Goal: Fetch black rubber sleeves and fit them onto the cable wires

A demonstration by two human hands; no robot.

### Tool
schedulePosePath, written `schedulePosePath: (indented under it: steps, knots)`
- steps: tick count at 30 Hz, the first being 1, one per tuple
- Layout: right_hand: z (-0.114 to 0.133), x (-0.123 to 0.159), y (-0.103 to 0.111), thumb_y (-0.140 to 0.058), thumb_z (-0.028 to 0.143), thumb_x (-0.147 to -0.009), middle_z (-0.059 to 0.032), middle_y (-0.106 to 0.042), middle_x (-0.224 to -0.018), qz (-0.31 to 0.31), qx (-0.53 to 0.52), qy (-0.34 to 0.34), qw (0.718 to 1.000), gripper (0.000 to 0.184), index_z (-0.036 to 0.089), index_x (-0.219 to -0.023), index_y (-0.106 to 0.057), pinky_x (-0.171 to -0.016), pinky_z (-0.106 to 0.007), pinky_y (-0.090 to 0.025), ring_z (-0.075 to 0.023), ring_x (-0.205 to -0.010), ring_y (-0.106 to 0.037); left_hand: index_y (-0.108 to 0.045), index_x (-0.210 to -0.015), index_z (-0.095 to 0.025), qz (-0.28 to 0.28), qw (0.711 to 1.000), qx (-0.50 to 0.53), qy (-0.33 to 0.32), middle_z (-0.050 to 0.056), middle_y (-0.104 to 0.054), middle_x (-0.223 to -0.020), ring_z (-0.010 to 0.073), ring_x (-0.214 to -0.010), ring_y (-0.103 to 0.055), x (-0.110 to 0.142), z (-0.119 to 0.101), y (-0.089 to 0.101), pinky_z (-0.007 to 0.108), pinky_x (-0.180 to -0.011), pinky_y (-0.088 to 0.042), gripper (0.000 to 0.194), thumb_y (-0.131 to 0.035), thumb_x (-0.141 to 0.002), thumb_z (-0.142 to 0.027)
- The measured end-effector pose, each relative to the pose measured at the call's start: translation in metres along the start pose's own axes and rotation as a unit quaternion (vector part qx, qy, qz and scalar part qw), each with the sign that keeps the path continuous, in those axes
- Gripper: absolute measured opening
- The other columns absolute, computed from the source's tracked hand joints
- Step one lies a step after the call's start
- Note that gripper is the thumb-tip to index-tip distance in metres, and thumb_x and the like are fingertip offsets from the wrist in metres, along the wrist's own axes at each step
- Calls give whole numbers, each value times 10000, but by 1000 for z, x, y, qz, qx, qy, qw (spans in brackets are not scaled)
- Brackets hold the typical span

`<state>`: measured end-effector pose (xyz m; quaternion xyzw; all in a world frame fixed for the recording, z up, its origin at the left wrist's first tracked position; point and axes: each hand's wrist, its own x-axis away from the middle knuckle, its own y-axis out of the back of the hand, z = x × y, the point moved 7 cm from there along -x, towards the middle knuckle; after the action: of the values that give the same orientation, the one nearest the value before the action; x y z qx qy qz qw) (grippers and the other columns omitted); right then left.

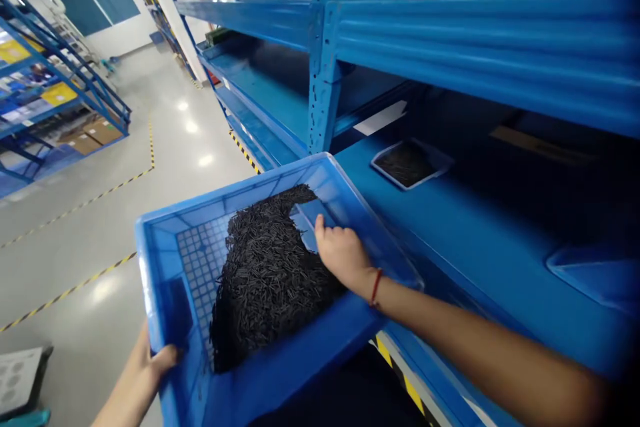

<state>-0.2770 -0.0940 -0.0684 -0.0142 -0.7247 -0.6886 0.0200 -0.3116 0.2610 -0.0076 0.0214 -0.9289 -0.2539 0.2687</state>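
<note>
A large blue plastic crate (235, 193) with a grid floor is tilted in front of me. Many small dark rod-shaped pieces (273, 267), like screws or pins, cover much of its floor; their exact kind is unclear. My left hand (150, 363) grips the crate's left end, its thumb hooked over the handle opening. Inside the crate, my right hand (345, 253), with a red cord on the wrist, is closed on a small blue bin (313, 213) dipped into the pieces. The index finger points along this bin, and its lower part is hidden.
Beside the crate runs a blue shelf (480, 233) with an open bin of dark pieces (406, 165) on it. Another blue bin (600, 273) is at the right. A perforated upright (325, 47) stands beyond the crate. More racks (55, 80) are across the taped floor.
</note>
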Motion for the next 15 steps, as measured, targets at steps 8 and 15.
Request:
schedulePosePath:
  steps: [8, 15]
  knots:
    - [60, 15, -28, -286, -10, -861, -179, -648, -818, 32, -86, 51, 994, 512, -40, -1354, -420, -642, -379, -450, -268, -753, -620, -459, -1243, -143, 39, 998, -47, 7, 125, -606, -1179, 350, -1076, -574, -10, 9, 1, 430, -866, -508, 729, -656, -594, -411]
    - [43, 12, -62, -425, 164, -923, -100, -681, -797, 66, -125, -15, 990, 318, 76, -1198, -557, -539, -294, -418, -235, -699, -653, -460, -1197, -134, 45, 996, -68, 18, 124, -618, -1082, 358, -1026, -581, -7, 6, -2, 456, -849, -506, 674, -620, -594, -388]
